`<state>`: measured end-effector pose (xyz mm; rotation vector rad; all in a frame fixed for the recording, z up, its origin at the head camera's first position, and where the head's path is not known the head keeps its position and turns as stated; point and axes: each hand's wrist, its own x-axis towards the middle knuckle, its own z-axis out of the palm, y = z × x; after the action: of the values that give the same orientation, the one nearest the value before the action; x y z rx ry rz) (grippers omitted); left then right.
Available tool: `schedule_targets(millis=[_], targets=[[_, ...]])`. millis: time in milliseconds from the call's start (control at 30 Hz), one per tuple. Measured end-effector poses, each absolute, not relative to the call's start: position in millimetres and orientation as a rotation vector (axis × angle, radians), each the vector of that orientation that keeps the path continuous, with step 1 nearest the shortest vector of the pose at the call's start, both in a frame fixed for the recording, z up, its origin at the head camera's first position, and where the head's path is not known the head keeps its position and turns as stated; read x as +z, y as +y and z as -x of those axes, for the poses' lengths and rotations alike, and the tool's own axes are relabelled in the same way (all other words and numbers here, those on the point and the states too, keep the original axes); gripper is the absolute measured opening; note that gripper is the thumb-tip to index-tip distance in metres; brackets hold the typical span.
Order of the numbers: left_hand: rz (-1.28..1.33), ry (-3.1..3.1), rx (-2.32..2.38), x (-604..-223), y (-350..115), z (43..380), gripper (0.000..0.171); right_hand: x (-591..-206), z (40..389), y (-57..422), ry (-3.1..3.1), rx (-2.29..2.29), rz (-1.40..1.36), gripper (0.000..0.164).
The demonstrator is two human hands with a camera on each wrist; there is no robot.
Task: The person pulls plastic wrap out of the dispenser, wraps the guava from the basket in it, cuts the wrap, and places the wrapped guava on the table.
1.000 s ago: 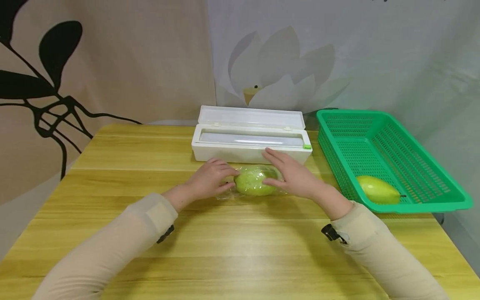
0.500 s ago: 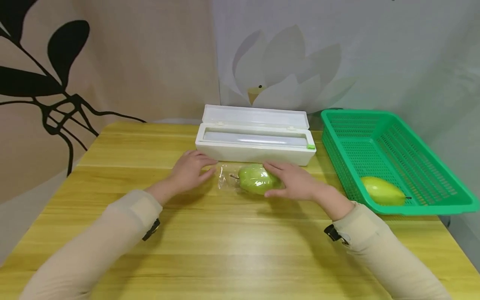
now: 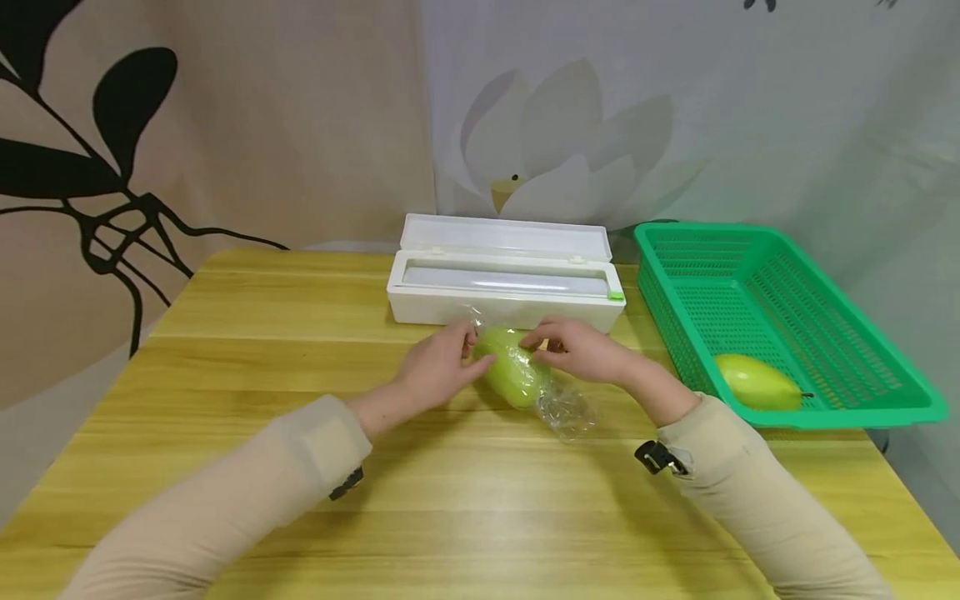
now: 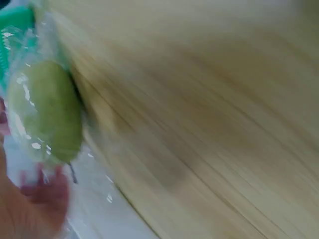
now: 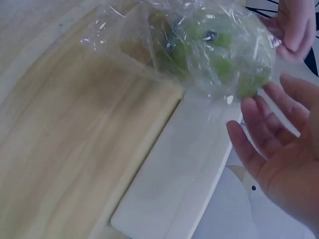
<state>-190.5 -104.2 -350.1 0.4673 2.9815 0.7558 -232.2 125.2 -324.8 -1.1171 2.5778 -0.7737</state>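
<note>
A green pear (image 3: pixel 513 371) wrapped in clear cling film (image 3: pixel 566 410) is held at a slant in front of the white dispenser. My left hand (image 3: pixel 435 364) grips its stem end, thumb on the near side and fingers curled at the far side. My right hand (image 3: pixel 588 354) is at the pear's upper right side, its fingers loosely bent. In the right wrist view the right hand (image 5: pixel 291 159) has its fingers spread beside the wrapped pear (image 5: pixel 224 64). Crumpled film hangs off the pear's lower right end. The left wrist view shows the pear's stem beside blurred left fingers (image 4: pixel 47 191).
Behind the hands stands a white cling film dispenser (image 3: pixel 442 310), lid raised, with a roll inside and a green slider (image 3: pixel 616 296) at its right end. A green plastic basket (image 3: pixel 832 418) on the right holds another pear (image 3: pixel 757 383). The wooden tabletop (image 3: pixel 480 517) extends toward me.
The pear has turned from lying sideways to a slant, its bare film end now toward the lower right. My left hand moved away, then returned to grip it; my right hand loosened from its side.
</note>
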Motion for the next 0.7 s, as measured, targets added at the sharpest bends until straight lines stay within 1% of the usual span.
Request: schedule_targets(millis=[100,133,200,267,367,500,700], targets=[[-0.137,2.808,0.878,-353,-96,191,0.05,-328,231,123,2.59,-0.75,1.031,0.056],[-0.088,2.745,0.904,-354,-95,192,0.053,-329,230,123,2.578,-0.745,1.005,0.064],[-0.029,2.628,0.966,-355,-94,194,0.057,-333,230,124,2.542,-0.737,0.971,0.071],[-0.011,2.531,1.059,-357,-93,196,0.056,-337,230,124,2.492,-0.778,0.935,0.071],[0.032,2.414,1.218,-360,-92,200,0.054,-341,229,124,2.455,-0.861,0.844,0.065],[0.082,2.31,1.382,-363,-89,204,0.057,-340,226,123,2.377,-1.016,0.627,0.057],[0.086,2.301,1.34,-360,-89,205,0.061,-342,222,124,2.198,-1.133,0.39,0.046]])
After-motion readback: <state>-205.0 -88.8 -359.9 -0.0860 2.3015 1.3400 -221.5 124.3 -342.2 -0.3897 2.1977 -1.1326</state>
